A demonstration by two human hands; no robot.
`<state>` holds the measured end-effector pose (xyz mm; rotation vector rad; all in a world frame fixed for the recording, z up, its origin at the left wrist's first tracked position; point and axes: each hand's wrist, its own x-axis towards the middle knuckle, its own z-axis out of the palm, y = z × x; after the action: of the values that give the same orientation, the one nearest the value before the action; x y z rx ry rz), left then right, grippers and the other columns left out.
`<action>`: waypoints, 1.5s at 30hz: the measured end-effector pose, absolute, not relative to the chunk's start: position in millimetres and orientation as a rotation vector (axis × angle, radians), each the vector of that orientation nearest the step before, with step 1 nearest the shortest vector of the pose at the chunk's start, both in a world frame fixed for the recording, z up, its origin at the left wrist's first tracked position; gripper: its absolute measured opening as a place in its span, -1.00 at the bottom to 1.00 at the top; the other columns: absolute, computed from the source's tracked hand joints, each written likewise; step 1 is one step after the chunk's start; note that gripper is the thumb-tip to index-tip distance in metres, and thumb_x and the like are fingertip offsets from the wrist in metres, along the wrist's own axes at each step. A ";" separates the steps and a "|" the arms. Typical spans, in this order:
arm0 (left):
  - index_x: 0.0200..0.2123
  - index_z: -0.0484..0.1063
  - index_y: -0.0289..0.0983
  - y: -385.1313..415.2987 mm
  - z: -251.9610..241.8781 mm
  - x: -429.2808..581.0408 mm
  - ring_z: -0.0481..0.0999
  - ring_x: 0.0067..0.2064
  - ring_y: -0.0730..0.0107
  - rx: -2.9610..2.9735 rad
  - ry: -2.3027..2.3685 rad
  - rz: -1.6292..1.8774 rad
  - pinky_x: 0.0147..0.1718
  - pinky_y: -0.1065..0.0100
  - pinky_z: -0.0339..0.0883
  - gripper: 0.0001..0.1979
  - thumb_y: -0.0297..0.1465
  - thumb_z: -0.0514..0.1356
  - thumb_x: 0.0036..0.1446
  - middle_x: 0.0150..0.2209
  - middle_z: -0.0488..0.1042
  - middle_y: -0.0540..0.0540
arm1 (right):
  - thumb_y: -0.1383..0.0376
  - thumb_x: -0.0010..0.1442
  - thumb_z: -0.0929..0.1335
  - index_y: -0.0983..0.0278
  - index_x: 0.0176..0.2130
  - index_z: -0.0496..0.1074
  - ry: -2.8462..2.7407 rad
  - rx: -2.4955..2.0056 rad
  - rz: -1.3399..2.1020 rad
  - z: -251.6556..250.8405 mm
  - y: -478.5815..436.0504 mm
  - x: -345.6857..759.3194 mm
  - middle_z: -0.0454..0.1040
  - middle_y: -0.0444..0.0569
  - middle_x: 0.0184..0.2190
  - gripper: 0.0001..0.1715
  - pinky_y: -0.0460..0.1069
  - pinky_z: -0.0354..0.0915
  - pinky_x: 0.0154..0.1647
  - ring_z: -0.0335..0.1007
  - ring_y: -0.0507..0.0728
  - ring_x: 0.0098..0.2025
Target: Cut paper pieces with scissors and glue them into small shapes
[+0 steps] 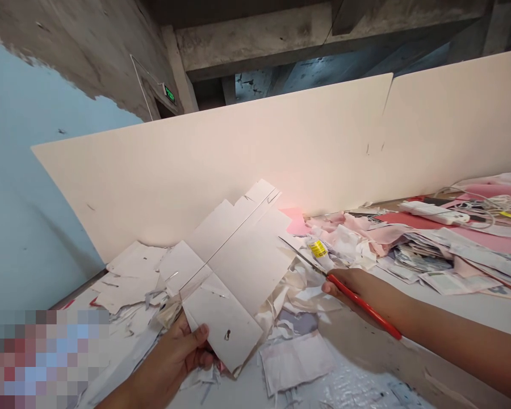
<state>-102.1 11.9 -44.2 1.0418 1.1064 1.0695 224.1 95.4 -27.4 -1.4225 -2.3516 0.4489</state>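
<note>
Holding a flat-cut white card sheet (247, 255) in our L hand (187, 346), we've got it over the scraps on the L-centre part of the table (234, 392), toward the far edge. L thumb is on top of the lowest flap w/ fingers curled at its L edge, so that's a pinch on the near end. Sheet's long axis runs diag., from the near flap up to the far R, its narrow end pointing toward the panel (238, 159) at the table's far edge. A long crease runs the same way; a small dark slot shows in the near flap. Can't tell if the far end touches the panel.

R hand (344, 284) is curled round the red handles of the scissors (353, 296). Blades look pressed together, or nearly; their long axis slants from the near R to the far L, tip pointing at the sheet's R side. Can't tell if tip & sheet touch.

Just past the blades: a yellow-labelled item (318, 248), w/ pink paper (296, 220) farther back. Card pcs (132, 272) pile near the table's far L corner. Folded paper (298, 360) lies btwn our hands, nearer us. Toward the far edge at R: a white power strip (436, 213) w/ cord, plus a paper stack (421, 255) nearer.
</note>
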 end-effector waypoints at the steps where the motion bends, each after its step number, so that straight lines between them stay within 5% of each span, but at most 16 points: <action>1: -0.22 0.21 -0.29 11.7 -44.0 -101.9 0.47 -0.49 0.36 1.037 1.107 1.074 -0.55 0.43 0.21 -0.75 -0.32 0.12 0.03 -0.39 0.48 -0.16 | -0.04 0.10 0.13 0.25 -0.54 0.16 -2.355 -1.426 0.440 -28.0 95.7 224.0 0.29 -0.12 -0.58 -0.55 -0.09 0.04 -0.57 0.18 0.06 -0.55; 19: -0.23 0.22 -0.29 14.6 -46.8 -102.7 0.42 -0.55 0.42 0.970 1.165 1.156 -0.60 0.45 0.23 -0.69 -0.31 0.19 -0.05 -0.46 0.47 -0.12 | 0.01 0.04 0.20 0.23 -0.46 0.13 -2.342 -1.442 0.532 -32.1 95.4 223.6 0.28 -0.10 -0.50 -0.66 -0.04 0.15 -0.49 0.21 0.11 -0.48; 34: -0.22 0.21 -0.29 15.1 -44.1 -100.8 0.44 -0.57 0.40 0.944 1.199 1.182 -0.62 0.45 0.25 -0.63 -0.31 0.23 -0.10 -0.45 0.49 -0.14 | -0.18 -0.04 0.12 0.23 -0.45 0.26 -2.112 -1.336 0.565 -38.3 87.9 221.4 0.30 -0.08 -0.54 -0.45 0.02 0.20 -0.47 0.20 0.13 -0.49; 45: -0.25 0.28 -0.29 13.3 -43.2 -99.6 0.43 -0.56 0.41 0.982 1.143 1.125 -0.60 0.43 0.23 -0.70 -0.30 0.21 -0.07 -0.44 0.48 -0.13 | -0.16 -0.04 0.16 0.25 -0.53 0.17 -2.189 -1.381 0.689 -37.4 98.3 223.3 0.19 -0.15 -0.59 -0.48 -0.06 0.10 -0.55 0.13 0.06 -0.54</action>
<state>-99.6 13.3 -43.2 0.9821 1.1431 1.1248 223.3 98.3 -37.4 -1.3806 -2.1892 0.6891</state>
